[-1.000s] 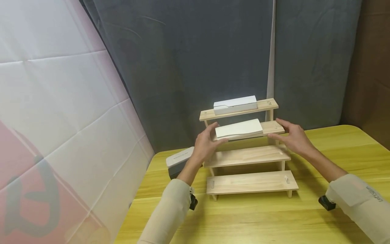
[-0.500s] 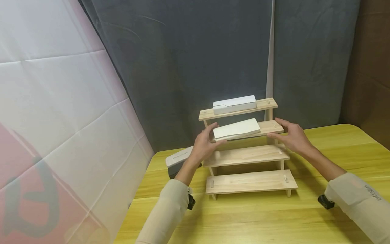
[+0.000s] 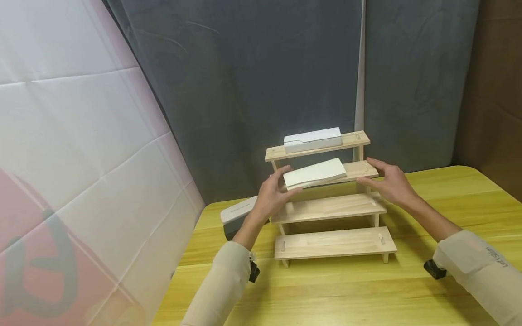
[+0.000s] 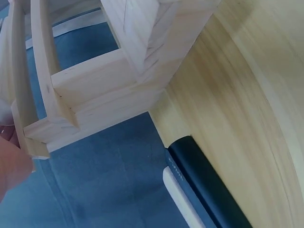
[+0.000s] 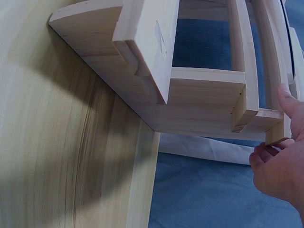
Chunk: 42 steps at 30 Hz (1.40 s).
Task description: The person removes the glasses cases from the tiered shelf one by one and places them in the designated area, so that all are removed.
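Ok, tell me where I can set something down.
Free: bottom shelf and next shelf up, below the white slab; table between the sleeves. Crowded: the slab's shelf, the top shelf with its white box, left around the dark case.

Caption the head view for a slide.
Left grip and right grip hold opposite ends of the second-highest tier of a wooden stand, white item atop.

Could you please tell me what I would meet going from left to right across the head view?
White wall covering, pale-topped dark box, left hand, flat white item on the second-highest shelf, right hand, brown drape.
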Available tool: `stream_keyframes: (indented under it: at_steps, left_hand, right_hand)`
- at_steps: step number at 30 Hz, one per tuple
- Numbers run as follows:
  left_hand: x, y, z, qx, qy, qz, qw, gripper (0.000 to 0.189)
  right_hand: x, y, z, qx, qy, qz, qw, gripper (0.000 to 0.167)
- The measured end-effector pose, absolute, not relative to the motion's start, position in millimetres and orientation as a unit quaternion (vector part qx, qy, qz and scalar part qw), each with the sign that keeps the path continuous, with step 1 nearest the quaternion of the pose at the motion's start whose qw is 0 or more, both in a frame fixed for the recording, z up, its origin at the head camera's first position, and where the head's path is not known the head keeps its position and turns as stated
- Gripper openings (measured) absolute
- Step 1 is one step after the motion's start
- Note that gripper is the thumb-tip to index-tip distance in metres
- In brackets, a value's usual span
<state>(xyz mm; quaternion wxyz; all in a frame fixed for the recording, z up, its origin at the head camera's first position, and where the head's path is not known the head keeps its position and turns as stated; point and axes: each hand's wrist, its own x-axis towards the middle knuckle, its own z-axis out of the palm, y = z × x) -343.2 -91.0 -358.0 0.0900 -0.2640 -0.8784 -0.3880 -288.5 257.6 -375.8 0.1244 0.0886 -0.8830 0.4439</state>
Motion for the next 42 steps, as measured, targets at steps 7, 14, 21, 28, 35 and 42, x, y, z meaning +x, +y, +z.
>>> stream_keyframes:
  at_steps: [7, 14, 21, 28, 35, 42]
  left_hand:
    - [-342.8, -93.9, -358.3, -0.253, -0.878, -0.396, 0.09, 0.079]
    - [-337.9, -98.2, -361.4, -0.249, -0.864, -0.423, 0.111, 0.076]
    - [-334.0, -100.6, -364.4, -0.259, -0.84, -0.46, 0.13, 0.071]
    - [-331.7, -102.6, -363.8, -0.262, -0.827, -0.478, 0.139, 0.07]
    - [-327.9, -104.8, -362.9, -0.261, -0.808, -0.514, 0.124, 0.067]
    - [-327.5, -109.6, -364.4, -0.271, -0.793, -0.533, 0.113, 0.064]
  right_hand:
    - [-290.0, 257.4, -376.2, 0.089, -0.882, 0.445, 0.124, 0.087]
    - [-291.1, 257.0, -377.8, 0.088, -0.881, 0.448, 0.124, 0.088]
    - [-288.8, 256.4, -376.5, 0.088, -0.882, 0.447, 0.124, 0.087]
    - [-287.6, 256.3, -375.8, 0.088, -0.88, 0.448, 0.126, 0.087]
    - [-288.6, 256.3, -376.2, 0.092, -0.879, 0.449, 0.13, 0.086]
    - [-290.3, 256.8, -378.2, 0.092, -0.879, 0.45, 0.131, 0.086]
